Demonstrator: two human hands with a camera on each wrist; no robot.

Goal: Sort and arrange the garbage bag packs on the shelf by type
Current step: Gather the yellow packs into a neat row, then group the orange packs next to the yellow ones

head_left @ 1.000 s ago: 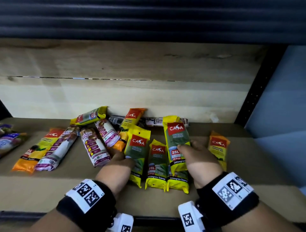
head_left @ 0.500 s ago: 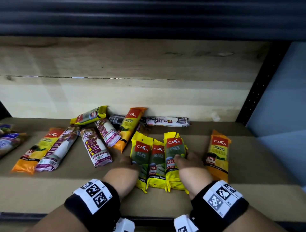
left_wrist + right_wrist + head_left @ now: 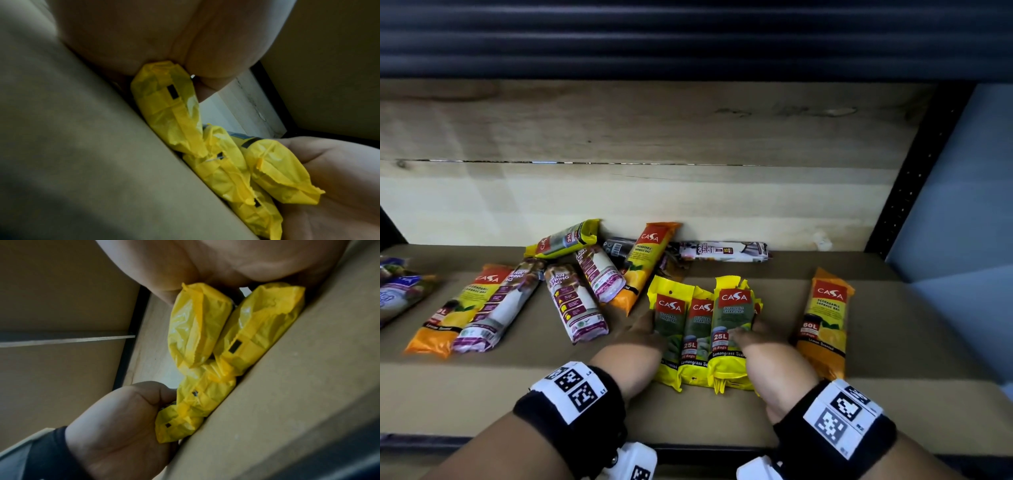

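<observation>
Yellow CASA 25L packs (image 3: 702, 329) lie side by side, lengthwise, in the middle of the brown shelf board (image 3: 722, 421). My left hand (image 3: 643, 339) grips the leftmost yellow pack (image 3: 669, 315) at its left edge. My right hand (image 3: 763, 342) grips the rightmost yellow pack (image 3: 732, 308), thumb across its front and fingers at its right side. In the left wrist view the packs' crumpled near ends (image 3: 170, 105) sit under my palm, with the right hand (image 3: 339, 162) beyond. The right wrist view shows the same ends (image 3: 197, 331) and my left hand (image 3: 123, 415) touching them.
An orange 60L pack (image 3: 825, 315) lies just right of my right hand. Behind and to the left lie an orange pack (image 3: 643, 263), white-purple drawstring packs (image 3: 575, 301), a yellow pack (image 3: 565, 240) and another orange pack (image 3: 455, 308). A white drawstring pack (image 3: 722, 251) lies along the back wall. A black post (image 3: 914, 171) bounds the right.
The yellow pack my right hand held raised has come down beside the other two. Both hands have drawn the yellow packs closer together and nearer the front edge.
</observation>
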